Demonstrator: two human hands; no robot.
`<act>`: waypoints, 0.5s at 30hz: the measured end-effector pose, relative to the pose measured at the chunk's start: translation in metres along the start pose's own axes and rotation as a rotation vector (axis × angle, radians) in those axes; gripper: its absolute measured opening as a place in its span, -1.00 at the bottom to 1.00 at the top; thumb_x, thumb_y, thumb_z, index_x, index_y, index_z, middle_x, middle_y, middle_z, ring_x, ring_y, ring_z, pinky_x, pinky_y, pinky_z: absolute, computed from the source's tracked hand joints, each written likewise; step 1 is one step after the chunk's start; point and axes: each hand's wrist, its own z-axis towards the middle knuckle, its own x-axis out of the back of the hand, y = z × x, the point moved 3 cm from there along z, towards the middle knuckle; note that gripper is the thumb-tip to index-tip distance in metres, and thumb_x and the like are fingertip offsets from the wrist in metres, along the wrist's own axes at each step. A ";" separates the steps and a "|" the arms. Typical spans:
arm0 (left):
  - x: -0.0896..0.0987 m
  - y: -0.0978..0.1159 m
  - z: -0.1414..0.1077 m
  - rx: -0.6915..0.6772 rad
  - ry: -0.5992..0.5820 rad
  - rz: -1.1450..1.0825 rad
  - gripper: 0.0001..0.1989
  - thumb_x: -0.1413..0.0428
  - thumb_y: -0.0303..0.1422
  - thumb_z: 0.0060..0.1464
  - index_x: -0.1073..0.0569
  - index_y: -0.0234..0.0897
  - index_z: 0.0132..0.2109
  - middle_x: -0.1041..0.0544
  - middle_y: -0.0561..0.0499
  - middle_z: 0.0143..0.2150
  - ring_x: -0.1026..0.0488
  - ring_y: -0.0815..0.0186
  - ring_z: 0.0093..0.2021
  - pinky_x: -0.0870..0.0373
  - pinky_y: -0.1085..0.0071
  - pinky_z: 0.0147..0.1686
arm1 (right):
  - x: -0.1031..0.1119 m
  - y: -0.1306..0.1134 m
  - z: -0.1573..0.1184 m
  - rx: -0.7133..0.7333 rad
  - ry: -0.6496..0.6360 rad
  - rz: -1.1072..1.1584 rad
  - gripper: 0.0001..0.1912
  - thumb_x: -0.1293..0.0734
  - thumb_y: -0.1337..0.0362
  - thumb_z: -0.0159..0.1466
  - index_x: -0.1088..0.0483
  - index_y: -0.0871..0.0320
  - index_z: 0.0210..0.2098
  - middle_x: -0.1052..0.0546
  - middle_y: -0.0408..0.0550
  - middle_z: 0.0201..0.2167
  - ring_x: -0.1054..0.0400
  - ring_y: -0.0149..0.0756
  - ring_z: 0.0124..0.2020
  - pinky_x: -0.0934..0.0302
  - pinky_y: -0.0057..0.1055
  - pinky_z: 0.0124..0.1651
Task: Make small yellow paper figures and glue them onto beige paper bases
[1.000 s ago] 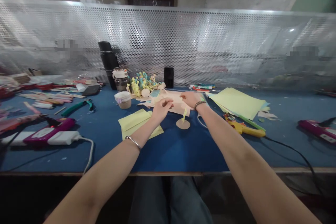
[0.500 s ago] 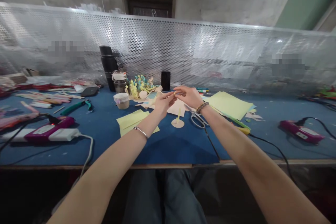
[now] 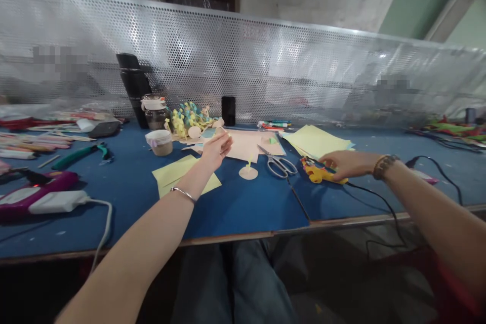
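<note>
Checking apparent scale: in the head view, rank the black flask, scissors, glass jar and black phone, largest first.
1. black flask
2. scissors, though they lie nearer the camera, so this rank is unsure
3. glass jar and black phone: about equally tall, not ranked

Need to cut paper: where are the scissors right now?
The head view shows the scissors right of centre on the blue mat, between the paper disc and the yellow glue gun.

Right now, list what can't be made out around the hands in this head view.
Yellow glue gun: grip and trigger hidden by the right hand.
Left hand: anything between its fingers is too small to tell.
Perforated metal screen: what lies behind it is blurred, with pixelated patches.
</note>
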 end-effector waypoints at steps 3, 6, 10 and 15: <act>-0.006 -0.001 -0.005 0.018 -0.030 0.030 -0.90 -0.19 -0.42 -0.12 -0.46 -0.28 -0.35 -0.52 0.03 -0.39 -0.47 0.45 -0.37 -0.37 0.50 -0.28 | -0.027 -0.002 -0.015 -0.034 -0.112 -0.080 -0.58 -0.35 0.41 -0.14 -0.42 0.12 -0.23 -0.52 0.07 -0.32 -0.42 -0.11 -0.36 -0.16 -0.36 -0.44; -0.009 -0.001 -0.010 0.060 -0.043 0.058 -0.91 -0.17 -0.37 -0.08 -0.45 -0.29 -0.38 -0.53 -0.02 -0.38 -0.48 0.40 -0.34 -0.39 0.46 -0.26 | -0.031 -0.006 -0.011 -0.068 -0.068 -0.143 -0.67 -0.32 0.41 -0.11 -0.40 0.12 -0.30 -0.50 0.14 -0.34 -0.40 -0.05 -0.34 -0.12 -0.33 -0.44; -0.008 -0.002 -0.011 0.102 -0.059 0.029 -0.91 -0.19 -0.36 -0.09 -0.45 -0.29 -0.39 -0.54 -0.04 -0.38 -0.50 0.38 -0.35 -0.40 0.42 -0.25 | -0.001 -0.013 0.005 -0.076 0.035 -0.037 -0.77 -0.31 0.32 -0.06 -0.38 0.09 -0.35 -0.48 0.00 -0.45 -0.37 -0.18 -0.42 -0.11 -0.37 -0.45; -0.009 -0.004 -0.009 0.125 -0.080 -0.009 -0.95 -0.15 -0.40 -0.04 -0.47 -0.27 -0.37 -0.55 -0.03 -0.34 -0.50 0.38 -0.32 -0.39 0.45 -0.26 | 0.033 -0.058 0.023 0.054 0.326 0.800 -0.75 -0.30 0.11 0.06 -0.28 0.14 -0.35 -0.38 -0.11 -0.51 -0.23 -0.44 -0.63 -0.18 -0.44 -0.52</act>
